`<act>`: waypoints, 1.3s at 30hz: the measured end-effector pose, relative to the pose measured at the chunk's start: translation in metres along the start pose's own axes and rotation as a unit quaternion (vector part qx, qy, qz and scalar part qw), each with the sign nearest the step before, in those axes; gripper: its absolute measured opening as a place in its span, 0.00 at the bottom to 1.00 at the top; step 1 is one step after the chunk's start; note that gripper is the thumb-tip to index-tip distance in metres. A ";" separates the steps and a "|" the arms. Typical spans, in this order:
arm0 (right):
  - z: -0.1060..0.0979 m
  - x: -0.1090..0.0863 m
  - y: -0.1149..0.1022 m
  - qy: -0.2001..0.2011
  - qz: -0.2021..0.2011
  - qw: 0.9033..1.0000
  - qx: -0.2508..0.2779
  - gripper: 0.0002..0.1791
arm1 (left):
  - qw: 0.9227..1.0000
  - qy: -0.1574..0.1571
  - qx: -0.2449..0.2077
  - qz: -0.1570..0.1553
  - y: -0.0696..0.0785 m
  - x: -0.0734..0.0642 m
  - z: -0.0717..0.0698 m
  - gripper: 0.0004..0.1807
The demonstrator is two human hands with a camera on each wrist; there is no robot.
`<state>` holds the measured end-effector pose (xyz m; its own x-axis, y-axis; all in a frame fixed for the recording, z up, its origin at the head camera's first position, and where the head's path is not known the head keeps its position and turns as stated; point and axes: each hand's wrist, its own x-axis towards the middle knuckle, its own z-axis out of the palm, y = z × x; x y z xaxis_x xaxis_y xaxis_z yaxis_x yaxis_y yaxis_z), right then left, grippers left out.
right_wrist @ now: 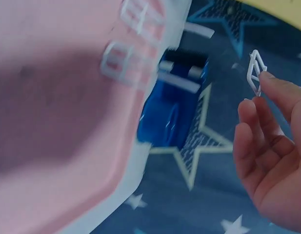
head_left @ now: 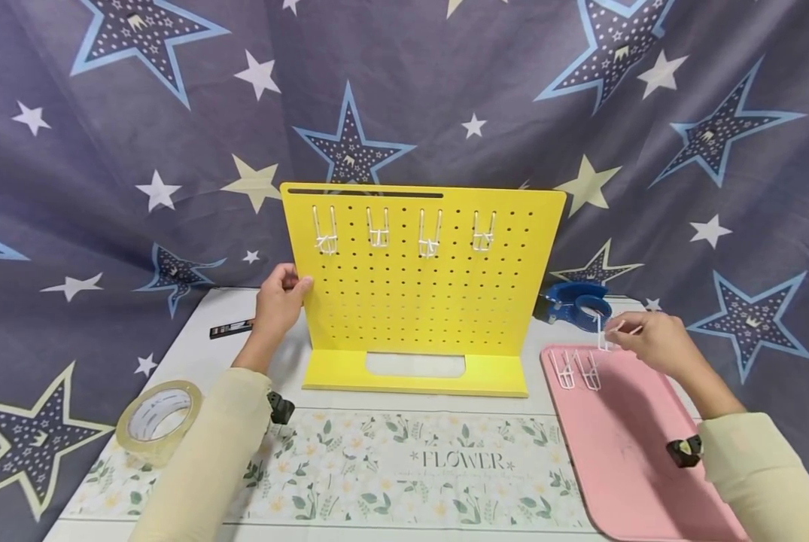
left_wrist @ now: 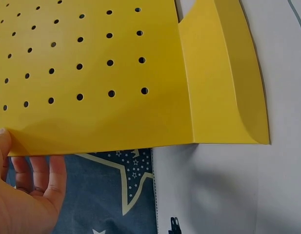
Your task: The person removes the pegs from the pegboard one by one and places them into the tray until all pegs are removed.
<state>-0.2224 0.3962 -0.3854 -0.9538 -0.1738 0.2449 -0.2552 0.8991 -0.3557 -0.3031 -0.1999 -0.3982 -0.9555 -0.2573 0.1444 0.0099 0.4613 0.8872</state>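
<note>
A yellow pegboard (head_left: 411, 278) stands upright on the table, with several white wire pegboard hooks (head_left: 378, 228) hung in a row near its top. My left hand (head_left: 281, 301) grips the board's left edge, thumb on the front face and fingers behind it, as the left wrist view (left_wrist: 28, 190) also shows. Over the far end of a pink tray (head_left: 621, 436), my right hand (head_left: 651, 342) pinches one white wire hook (right_wrist: 256, 73) between thumb and fingertips, raised above the tray. Two more hooks (head_left: 576, 370) lie at the tray's far left corner.
A blue tape dispenser (head_left: 576, 305) sits behind the tray, right of the board. At the table's left are a roll of clear tape (head_left: 159, 418) and a small black-and-orange item (head_left: 231, 328). A floral runner (head_left: 411, 467) crosses the front; a star-patterned curtain (head_left: 404, 90) hangs behind.
</note>
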 end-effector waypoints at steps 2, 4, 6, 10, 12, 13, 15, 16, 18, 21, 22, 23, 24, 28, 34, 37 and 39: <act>0.000 -0.002 0.011 -0.003 0.006 1.000 -0.002 0.04 | 1.000 -0.001 0.000 -0.003 0.001 0.000 0.000 0.13; 0.000 -0.004 0.021 -0.010 0.017 1.000 -0.006 0.04 | 1.000 -0.002 0.001 -0.006 0.001 0.000 0.000 0.13; 0.003 -0.005 0.030 -0.025 0.032 0.999 -0.009 0.04 | 1.000 -0.004 0.002 -0.009 0.002 0.000 -0.001 0.13; 0.011 -0.009 0.046 -0.064 0.060 0.996 -0.017 0.06 | 1.000 -0.006 0.004 -0.010 0.002 0.000 -0.001 0.14; 0.016 -0.011 0.052 -0.078 0.071 0.994 -0.010 0.07 | 1.000 -0.007 0.004 -0.009 0.001 0.001 -0.001 0.13; 0.019 -0.012 0.054 -0.083 0.074 0.994 -0.007 0.07 | 1.000 -0.007 0.005 -0.007 0.001 0.001 -0.001 0.13; 0.026 -0.013 0.059 -0.087 0.073 0.993 -0.005 0.07 | 1.000 -0.006 0.007 -0.005 0.001 0.001 -0.001 0.14; 0.029 -0.014 0.061 -0.087 0.071 0.994 -0.007 0.06 | 1.000 -0.006 0.007 -0.006 0.001 0.000 -0.001 0.13; 0.036 -0.014 0.064 -0.089 0.069 0.994 -0.008 0.05 | 1.000 -0.005 0.008 -0.007 0.001 0.000 -0.001 0.13; 0.044 -0.015 0.069 -0.095 0.060 0.994 -0.014 0.05 | 1.000 -0.006 0.010 -0.007 0.001 0.000 0.000 0.13; 0.046 -0.015 0.070 -0.098 0.059 0.993 -0.015 0.05 | 1.000 -0.006 0.011 -0.007 0.000 0.001 0.000 0.13; 0.047 -0.015 0.071 -0.103 0.059 0.993 -0.013 0.05 | 1.000 -0.006 0.011 -0.007 0.000 0.001 0.000 0.14; 0.048 -0.015 0.071 -0.106 0.058 0.993 -0.012 0.05 | 1.000 -0.006 0.011 -0.007 0.000 0.001 0.000 0.14; 0.051 -0.016 0.073 -0.118 0.062 0.991 -0.011 0.04 | 1.000 -0.008 0.011 -0.007 -0.001 0.001 0.001 0.14; 0.055 -0.017 0.076 -0.129 0.063 0.990 -0.018 0.03 | 1.000 -0.003 0.012 -0.003 -0.001 0.001 0.000 0.13; 0.056 -0.016 0.077 -0.134 0.071 0.988 -0.018 0.03 | 1.000 -0.003 0.014 -0.005 -0.001 0.001 0.000 0.13; 0.056 -0.016 0.077 -0.134 0.073 0.988 -0.019 0.03 | 1.000 -0.004 0.014 -0.007 -0.001 0.001 -0.001 0.13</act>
<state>-0.2357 0.4454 -0.4673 -0.9890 -0.1363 -0.0570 -0.1098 0.9363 -0.3336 -0.3034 -0.2009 -0.3987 -0.9577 -0.2570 0.1293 -0.0110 0.4819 0.8762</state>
